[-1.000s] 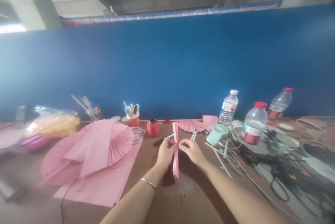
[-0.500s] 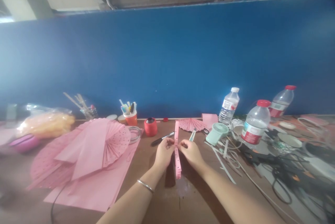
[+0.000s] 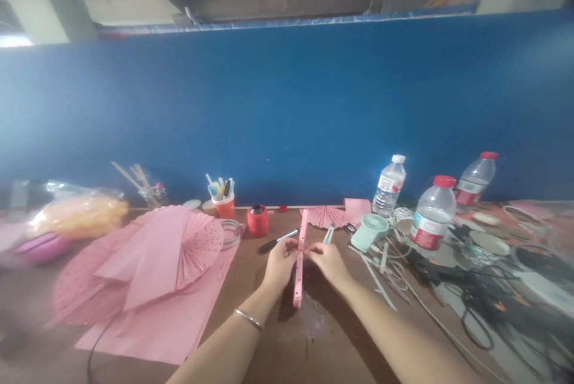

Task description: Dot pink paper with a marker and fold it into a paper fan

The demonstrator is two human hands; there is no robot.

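Observation:
A narrow pleated strip of pink paper (image 3: 298, 279), folded into a tight stack and dotted with small punched holes, stands lengthwise between my hands. My left hand (image 3: 281, 261) pinches its middle from the left, a silver bangle on that wrist. From the right, my right hand (image 3: 329, 261) has its thumb and fingers closed at the same middle part; its fingertips partly hide what they grip. Just beyond my left hand lies a black marker pen (image 3: 278, 241). A pale-handled cutter (image 3: 329, 232) lies behind my right hand, near an opened pink paper fan (image 3: 329, 216).
Pink fans and paper sheets (image 3: 156, 270) pile up on the left. At the back stand a red round container (image 3: 257, 221) and a pen cup (image 3: 224, 206). To the right are a mint handheld fan (image 3: 370, 231), water bottles (image 3: 433, 213) and tangled cables (image 3: 475, 294).
The folded paper strip's near end has swung slightly left and its far end slightly right. Both hands stay at its middle. The camera view has shifted a little.

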